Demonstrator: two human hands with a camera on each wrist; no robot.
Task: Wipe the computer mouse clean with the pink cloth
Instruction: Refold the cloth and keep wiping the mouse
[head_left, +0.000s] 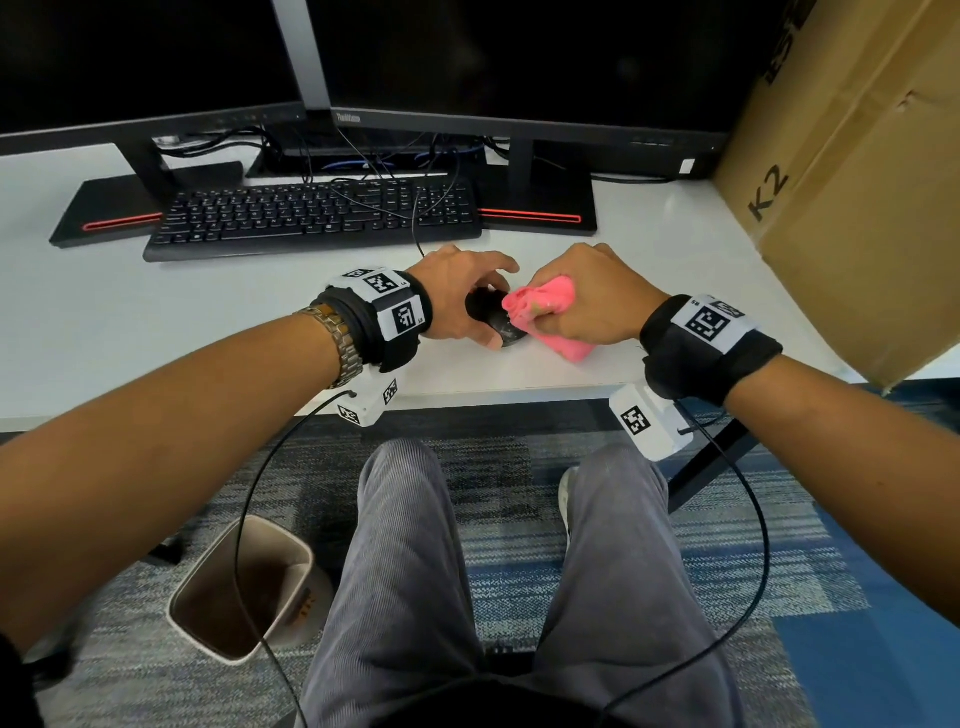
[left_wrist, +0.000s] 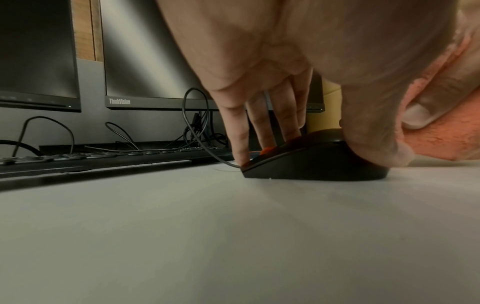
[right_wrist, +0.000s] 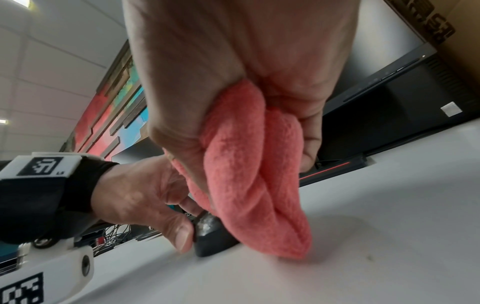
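Note:
A black wired computer mouse (head_left: 493, 318) (left_wrist: 311, 162) (right_wrist: 210, 236) sits on the white desk (head_left: 208, 332) near its front edge. My left hand (head_left: 462, 299) (left_wrist: 298, 115) (right_wrist: 145, 197) grips it from the left, thumb on its near side and fingers on the far side. My right hand (head_left: 582, 301) (right_wrist: 233, 86) holds a bunched pink cloth (head_left: 543, 312) (left_wrist: 441, 133) (right_wrist: 249, 185) and presses it against the mouse's right side. A whitish smudge shows on the mouse's rear in the right wrist view.
A black keyboard (head_left: 311, 215) lies behind the hands, with two monitors (head_left: 519, 62) on stands further back. The mouse cable (head_left: 415, 228) runs over the keyboard. A large cardboard box (head_left: 857, 182) stands at the right. A bin (head_left: 244, 587) sits on the floor below.

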